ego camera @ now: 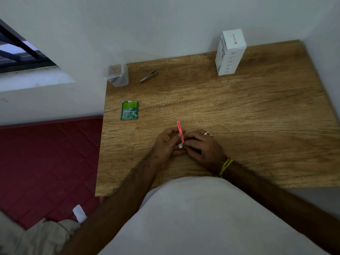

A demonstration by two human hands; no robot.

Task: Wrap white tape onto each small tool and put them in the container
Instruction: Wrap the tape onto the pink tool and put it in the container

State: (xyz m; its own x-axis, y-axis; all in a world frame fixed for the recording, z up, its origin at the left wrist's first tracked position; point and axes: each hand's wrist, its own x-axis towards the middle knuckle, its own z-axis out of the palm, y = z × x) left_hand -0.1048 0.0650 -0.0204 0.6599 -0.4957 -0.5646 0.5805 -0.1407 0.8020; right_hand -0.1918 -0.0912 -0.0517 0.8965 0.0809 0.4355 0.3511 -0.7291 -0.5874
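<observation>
A slim pink tool point(180, 130) stands tilted between my two hands over the middle of the wooden table point(239, 107). My left hand point(166, 144) pinches its lower part with curled fingers. My right hand point(203, 146) pinches a bit of white tape point(180, 145) at the tool's lower end. A metal nail clipper point(148, 76) lies at the back left of the table. Next to it, at the back-left corner, stands the clear plastic container point(117, 75).
A green torn sachet point(129, 110) lies left of the middle. A white carton point(230, 52) stands upright at the back near the wall. A red quilted mattress point(49, 162) lies beside the table's left edge.
</observation>
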